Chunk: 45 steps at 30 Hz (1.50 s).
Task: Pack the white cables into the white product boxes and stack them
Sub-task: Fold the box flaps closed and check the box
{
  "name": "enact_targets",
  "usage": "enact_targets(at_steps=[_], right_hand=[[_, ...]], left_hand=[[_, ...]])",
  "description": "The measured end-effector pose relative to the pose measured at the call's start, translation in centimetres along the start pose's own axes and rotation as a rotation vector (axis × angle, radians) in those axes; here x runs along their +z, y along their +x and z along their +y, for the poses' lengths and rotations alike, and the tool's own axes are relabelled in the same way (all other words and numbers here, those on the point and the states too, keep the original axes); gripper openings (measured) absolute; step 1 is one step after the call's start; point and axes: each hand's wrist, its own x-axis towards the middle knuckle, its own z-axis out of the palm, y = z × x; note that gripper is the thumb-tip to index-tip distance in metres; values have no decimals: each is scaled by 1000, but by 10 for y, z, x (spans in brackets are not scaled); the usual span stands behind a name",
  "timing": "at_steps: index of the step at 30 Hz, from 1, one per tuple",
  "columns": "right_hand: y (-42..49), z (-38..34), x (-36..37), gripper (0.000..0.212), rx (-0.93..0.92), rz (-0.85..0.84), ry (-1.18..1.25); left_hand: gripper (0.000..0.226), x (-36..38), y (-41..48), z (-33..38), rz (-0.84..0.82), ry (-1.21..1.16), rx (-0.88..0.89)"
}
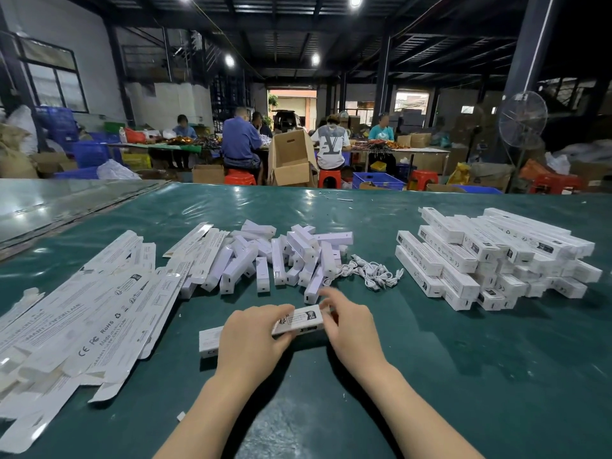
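Workshop hall, other workers seated at far benches; green surface (463, 359) in front. Left grip (246, 342) at 6 o'clock wraps curled fingers over the middle of one white product box (299, 321), pinning it low over the surface, likely so it cannot twist. Right grip (351, 329) sits at the box's right end, fingers bent onto the end flap; blurred, so pinching or merely pushing, cannot tell. Likely step: tucking that end closed. Cable for this box not visible, presumably inside. Loose white cables (374, 271) lie tangled at 1 o'clock, within easy reach of the right grip. Heap of small white boxes (281, 256) at 12, flat cartons (82, 313) fanned at 9, finished stack (490, 260) at 2 o'clock, criss-crossed in layers, probably for stability.
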Motion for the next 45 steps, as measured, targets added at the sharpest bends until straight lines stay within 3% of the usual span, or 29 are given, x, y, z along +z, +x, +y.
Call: enact_targets(at_steps=[3, 5, 6, 12, 20, 30, 32, 34, 36, 40, 43, 45], right_hand=[[1, -5, 0, 33, 194, 142, 422], [3, -6, 2, 19, 322, 147, 654], [4, -6, 1, 13, 345, 136, 674], [6, -2, 1, 24, 395, 135, 863], [7, 1, 1, 24, 408, 175, 935], [3, -5, 0, 33, 191, 173, 576], [-1, -15, 3, 31, 144, 63, 665], [-4, -24, 11, 59, 157, -196, 787], [-5, -30, 19, 66, 204, -348, 961], [-3, -31, 9, 47, 260, -247, 1105], [-5, -31, 4, 62, 258, -261, 1087], [-5, -30, 5, 60, 277, -254, 1076]], left_hand=[[32, 0, 2, 1, 68, -8, -9], [34, 0, 2, 1, 102, -7, -17], [35, 0, 2, 0, 101, -12, -15], [34, 2, 1, 1, 80, -39, 65], [34, 3, 0, 3, 78, -65, 61], [34, 4, 0, 0, 136, -72, 45], [35, 2, 3, -1, 204, -81, -27], [35, -1, 5, -3, 278, -75, -108], [36, -4, 5, -3, 317, -72, -151], [35, -2, 5, 0, 323, -81, -136], [36, -1, 5, -2, 314, -116, -168], [36, -4, 4, -4, 304, -114, -155]])
